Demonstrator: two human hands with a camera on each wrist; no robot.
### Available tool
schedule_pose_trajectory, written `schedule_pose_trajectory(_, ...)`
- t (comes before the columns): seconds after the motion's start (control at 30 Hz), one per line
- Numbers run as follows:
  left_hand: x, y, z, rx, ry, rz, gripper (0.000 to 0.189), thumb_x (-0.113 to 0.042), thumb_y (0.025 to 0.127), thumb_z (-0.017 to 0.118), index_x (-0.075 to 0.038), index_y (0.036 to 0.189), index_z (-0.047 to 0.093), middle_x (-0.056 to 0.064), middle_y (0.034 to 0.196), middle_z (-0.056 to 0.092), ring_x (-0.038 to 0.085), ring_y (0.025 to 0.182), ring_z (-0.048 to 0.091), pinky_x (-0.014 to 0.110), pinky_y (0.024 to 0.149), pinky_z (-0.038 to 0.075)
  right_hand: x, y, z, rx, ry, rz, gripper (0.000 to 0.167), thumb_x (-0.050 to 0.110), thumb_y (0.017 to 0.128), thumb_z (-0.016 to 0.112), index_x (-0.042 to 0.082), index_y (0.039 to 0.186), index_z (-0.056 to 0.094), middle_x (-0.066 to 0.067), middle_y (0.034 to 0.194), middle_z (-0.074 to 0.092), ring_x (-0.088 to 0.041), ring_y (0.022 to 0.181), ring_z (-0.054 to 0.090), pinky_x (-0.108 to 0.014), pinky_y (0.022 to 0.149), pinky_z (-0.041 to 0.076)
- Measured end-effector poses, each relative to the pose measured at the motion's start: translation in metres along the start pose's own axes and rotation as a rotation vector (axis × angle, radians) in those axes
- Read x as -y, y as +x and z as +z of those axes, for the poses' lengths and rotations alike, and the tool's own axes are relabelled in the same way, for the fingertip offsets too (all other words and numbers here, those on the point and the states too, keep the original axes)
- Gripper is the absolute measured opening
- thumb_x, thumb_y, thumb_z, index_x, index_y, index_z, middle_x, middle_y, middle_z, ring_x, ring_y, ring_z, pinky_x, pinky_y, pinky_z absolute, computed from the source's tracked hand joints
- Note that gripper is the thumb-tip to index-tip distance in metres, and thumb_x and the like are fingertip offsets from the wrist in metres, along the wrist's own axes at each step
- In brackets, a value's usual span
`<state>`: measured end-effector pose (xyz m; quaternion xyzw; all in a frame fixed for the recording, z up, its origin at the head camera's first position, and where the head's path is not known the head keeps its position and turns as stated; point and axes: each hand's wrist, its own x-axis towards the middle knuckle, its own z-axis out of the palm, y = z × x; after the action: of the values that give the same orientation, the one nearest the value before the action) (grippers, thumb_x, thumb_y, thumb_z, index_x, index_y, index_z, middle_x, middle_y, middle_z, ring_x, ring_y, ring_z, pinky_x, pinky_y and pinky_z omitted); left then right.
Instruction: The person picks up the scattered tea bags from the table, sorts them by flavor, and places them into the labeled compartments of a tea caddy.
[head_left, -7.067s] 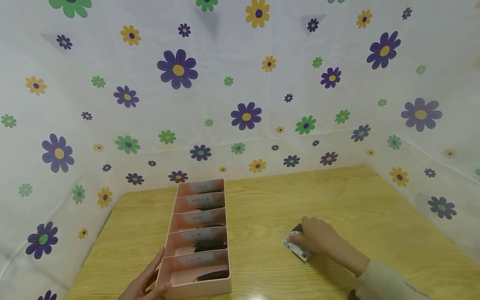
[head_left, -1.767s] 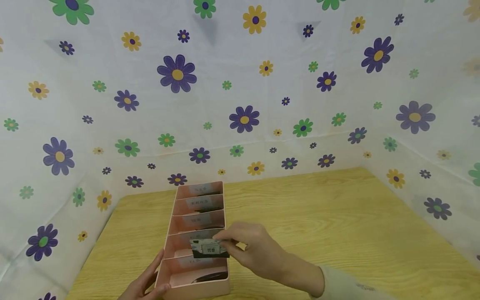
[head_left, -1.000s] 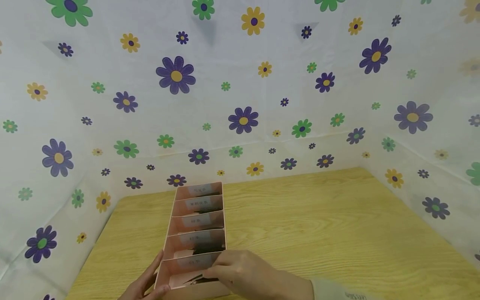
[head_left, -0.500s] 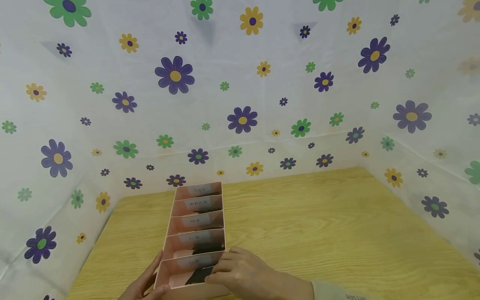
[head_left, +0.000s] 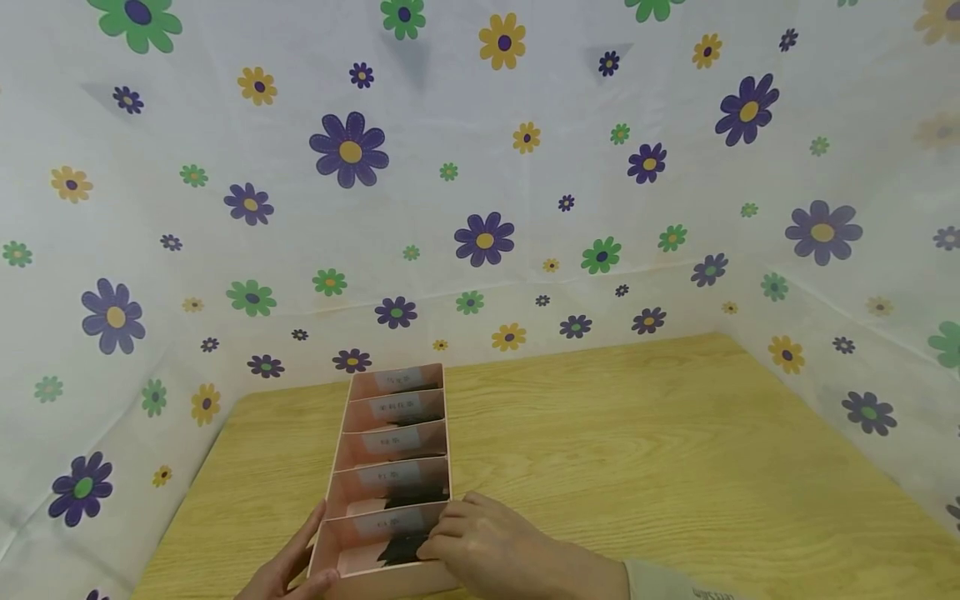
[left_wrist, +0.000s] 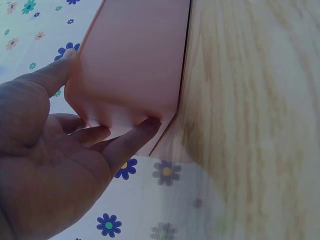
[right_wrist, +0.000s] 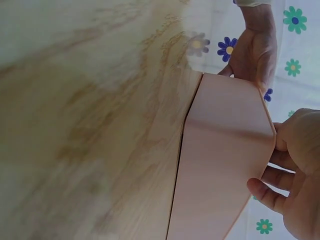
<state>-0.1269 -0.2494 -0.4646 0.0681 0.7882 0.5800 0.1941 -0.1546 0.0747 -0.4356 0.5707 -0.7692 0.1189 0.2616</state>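
A long pink divided box (head_left: pixel 397 583) stands on the table, its compartments lined up away from me. My left hand (head_left: pixel 288 562) grips its near left corner, thumb at the rim and fingers along the side; the left wrist view shows that hand (left_wrist: pixel 60 160) beneath the pink wall (left_wrist: pixel 132 55). Over the near right rim my right hand (head_left: pixel 487 546) reaches into the closest compartment, its curled fingers on a dark tea sachet (head_left: pixel 401 550). Their tips are partly hidden. In the right wrist view, the right hand (right_wrist: pixel 295 160) is at the box's edge.
More dark sachets (head_left: pixel 416 497) lie in the farther compartments, which carry pale paper labels (head_left: pixel 390 477). The wood-grain table (head_left: pixel 600 433) extends to the right of the box. A white flowered cloth (head_left: pixel 420 208) encloses the back and sides.
My right hand has brought a sachet from the table at the right into the nearest compartment, where the dark sachet has shifted slightly under the fingers. My left hand has stayed on the box.
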Motion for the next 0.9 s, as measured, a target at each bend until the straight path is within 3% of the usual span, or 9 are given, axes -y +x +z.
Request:
schedule_pose_trajectory(0.17,-0.001,-0.001,0.002,-0.016,-0.009,0.000,0.089,-0.020,0.106,0.062,-0.004,0.165,-0.003,0.046,0.158,0.008,0.066,0.137,0.032,0.049,0.087,0.060,-0.001,-0.001,0.000,-0.002,0.001,-0.001,0.019,0.009,0.092,0.076,0.024,0.105,0.078,0.015,0.099,0.073,-0.004,0.099,0.064,-0.014,0.086,0.047)
schedule_pose_trajectory(0.43,0.002,0.000,0.003,-0.045,-0.046,-0.032,0.090,-0.024,0.105,0.063,-0.007,0.166,-0.002,0.044,0.159,0.009,0.066,0.137,0.032,0.052,0.087,0.060,-0.005,-0.003,0.002,-0.018,0.078,-0.003,0.022,0.003,0.090,0.073,0.017,0.106,0.078,0.008,0.105,0.074,-0.010,0.104,0.064,-0.020,0.101,0.048)
schedule_pose_trajectory(0.67,0.005,-0.001,0.005,-0.063,-0.093,-0.046,0.090,-0.024,0.105,0.063,-0.008,0.166,-0.002,0.043,0.160,0.007,0.065,0.138,0.032,0.052,0.088,0.060,-0.008,-0.004,-0.002,-0.042,0.069,-0.011,0.024,0.004,0.087,0.075,0.014,0.109,0.076,0.002,0.113,0.072,-0.015,0.112,0.062,-0.022,0.108,0.043)
schedule_pose_trajectory(0.8,0.005,-0.001,0.003,-0.045,-0.095,-0.039,0.090,-0.023,0.106,0.062,-0.007,0.165,-0.004,0.045,0.158,0.006,0.066,0.137,0.034,0.052,0.088,0.059,-0.010,-0.007,-0.007,-0.077,0.074,0.018,0.025,0.007,0.089,0.078,0.012,0.114,0.074,-0.003,0.119,0.071,-0.019,0.118,0.062,-0.026,0.110,0.043)
schedule_pose_trajectory(0.9,0.001,0.000,0.003,-0.057,-0.066,-0.050,0.089,-0.025,0.107,0.060,-0.005,0.165,-0.004,0.044,0.159,0.007,0.065,0.138,0.033,0.052,0.089,0.059,-0.012,-0.011,-0.012,-0.044,0.070,0.086,0.029,0.016,0.097,0.075,0.010,0.125,0.070,-0.007,0.130,0.067,-0.024,0.126,0.060,-0.032,0.112,0.043)
